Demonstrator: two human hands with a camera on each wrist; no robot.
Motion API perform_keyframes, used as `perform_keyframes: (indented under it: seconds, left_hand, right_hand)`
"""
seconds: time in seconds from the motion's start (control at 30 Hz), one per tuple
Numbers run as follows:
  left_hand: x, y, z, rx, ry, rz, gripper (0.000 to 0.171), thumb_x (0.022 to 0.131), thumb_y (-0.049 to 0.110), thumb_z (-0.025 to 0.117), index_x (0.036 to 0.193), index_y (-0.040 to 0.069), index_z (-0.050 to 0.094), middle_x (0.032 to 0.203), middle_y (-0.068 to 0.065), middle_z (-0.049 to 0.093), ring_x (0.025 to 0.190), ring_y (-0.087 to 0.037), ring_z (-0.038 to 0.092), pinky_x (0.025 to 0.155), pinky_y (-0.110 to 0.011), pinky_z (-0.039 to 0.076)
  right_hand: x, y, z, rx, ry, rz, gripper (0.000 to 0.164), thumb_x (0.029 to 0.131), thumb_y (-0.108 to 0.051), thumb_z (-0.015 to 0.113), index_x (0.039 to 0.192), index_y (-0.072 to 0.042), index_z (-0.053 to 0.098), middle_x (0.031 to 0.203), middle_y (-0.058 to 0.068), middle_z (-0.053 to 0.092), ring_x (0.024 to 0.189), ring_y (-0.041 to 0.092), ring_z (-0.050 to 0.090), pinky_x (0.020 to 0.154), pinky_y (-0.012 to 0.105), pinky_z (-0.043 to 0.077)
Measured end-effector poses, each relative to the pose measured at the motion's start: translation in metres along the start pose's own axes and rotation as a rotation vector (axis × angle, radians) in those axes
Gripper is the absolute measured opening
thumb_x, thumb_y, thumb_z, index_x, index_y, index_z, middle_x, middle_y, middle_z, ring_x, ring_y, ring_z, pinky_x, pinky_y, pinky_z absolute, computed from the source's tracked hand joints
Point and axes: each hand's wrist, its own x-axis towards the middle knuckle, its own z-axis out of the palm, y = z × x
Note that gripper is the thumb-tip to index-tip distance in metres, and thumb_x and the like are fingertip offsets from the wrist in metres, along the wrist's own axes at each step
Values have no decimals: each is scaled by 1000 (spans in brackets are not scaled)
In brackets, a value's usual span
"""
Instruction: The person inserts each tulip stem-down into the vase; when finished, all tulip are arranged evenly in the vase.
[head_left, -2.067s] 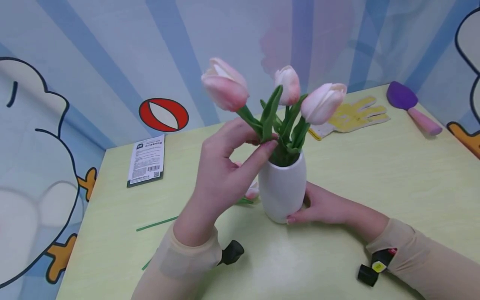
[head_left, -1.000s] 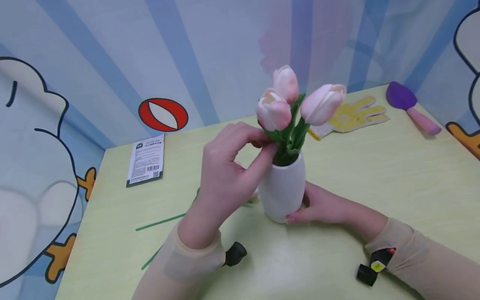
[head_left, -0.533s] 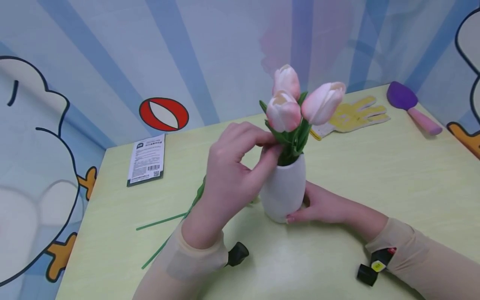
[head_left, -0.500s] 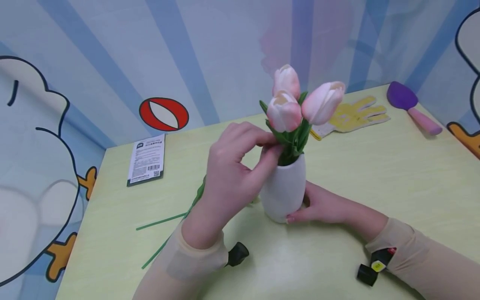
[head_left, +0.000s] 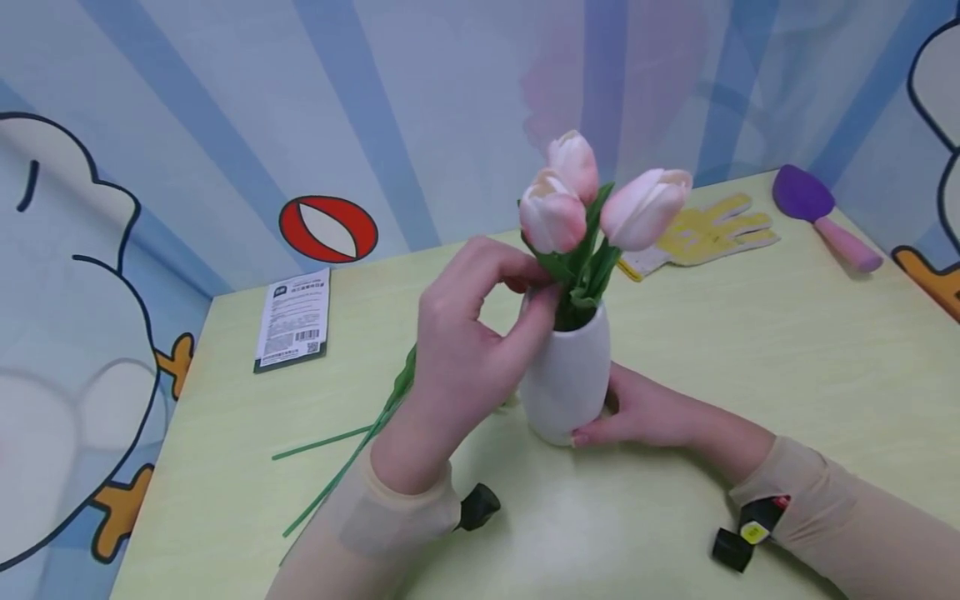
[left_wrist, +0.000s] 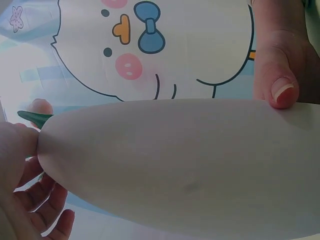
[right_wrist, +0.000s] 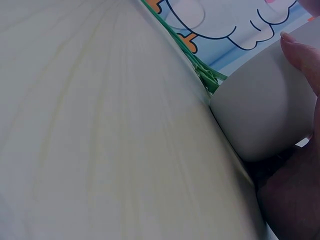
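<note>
A white vase (head_left: pixel 566 383) stands upright on the table with three pink-and-white tulips in it. One tulip (head_left: pixel 552 212) is at the left front, one (head_left: pixel 577 158) behind it, and another (head_left: pixel 647 208) leans right. My left hand (head_left: pixel 468 333) pinches the front-left tulip low down by its leaves, just over the vase's mouth; the fingertips are partly hidden by leaves. Low on the vase, my right hand (head_left: pixel 652 408) grips its right side. The left wrist view has the vase (left_wrist: pixel 185 160) filling its lower part, with the right thumb (left_wrist: pixel 282 90) against it.
More green stems (head_left: pixel 341 475) lie on the table, partly under my left forearm. A printed packet (head_left: pixel 292 321) is at the back left. Behind the vase, to the right, are a yellow-and-white glove (head_left: pixel 716 229) and a purple trowel (head_left: pixel 805 193) with a pink handle.
The front-left tulip, leaning far left before, swung right to stand beside the others, then shifted slightly back left. My left hand moved a little right with it. Right hand and vase stayed put.
</note>
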Motion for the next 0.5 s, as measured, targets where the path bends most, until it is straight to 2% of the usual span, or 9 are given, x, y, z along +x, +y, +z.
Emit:
perform_keyframes:
  seconds: [0.23, 0.5]
  left_hand:
    - [0, -1, 0, -17, 0, -49, 3, 92, 3, 67, 91, 2, 70, 88, -7, 66, 85, -14, 63, 78, -29, 58]
    - [0, 1, -7, 3, -35, -56, 7, 95, 2, 64, 94, 1, 71, 92, -7, 67, 88, -14, 63, 83, -29, 58]
  right_hand:
    - [1, -2, -1, -5, 9, 22, 91, 85, -27, 85, 155, -16, 29, 152, 10, 46, 140, 34, 46, 118, 63, 34]
    - [0, -1, 0, -5, 7, 8, 90, 86, -27, 85, 155, -15, 29, 152, 10, 47, 139, 33, 47, 117, 61, 35]
